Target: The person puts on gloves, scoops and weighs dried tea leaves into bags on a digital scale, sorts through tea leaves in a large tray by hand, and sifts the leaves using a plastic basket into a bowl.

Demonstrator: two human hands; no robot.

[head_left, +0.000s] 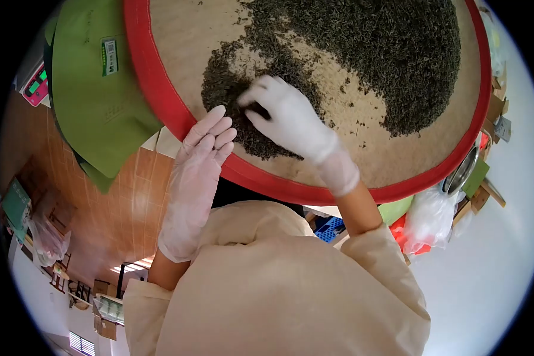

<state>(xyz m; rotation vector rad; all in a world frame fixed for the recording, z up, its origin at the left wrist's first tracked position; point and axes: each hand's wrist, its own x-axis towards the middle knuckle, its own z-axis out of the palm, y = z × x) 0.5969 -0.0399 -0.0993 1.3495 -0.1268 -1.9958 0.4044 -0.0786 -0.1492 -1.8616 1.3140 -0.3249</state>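
Dark, curled dried tea leaves [385, 44] lie spread over a large round tray [181, 53] with a tan cloth-like surface and a red rim. A smaller patch of the leaves is nearer to me, on the left. Over that patch is my right hand [293, 121] in a white glove, its curved fingers blurred by motion and its thumb apart from them. My left hand [199, 157], also gloved, is held palm up beside the red rim with fingers stretched out. I see nothing lying in its palm.
Left of the tray is a green sheet or bag [95, 95] with a label, near a scale with a pink panel [35, 86]. A clear plastic bag [428, 219] and a metal bowl [463, 171] are at the right. A blue crate [329, 229] sits below the rim.
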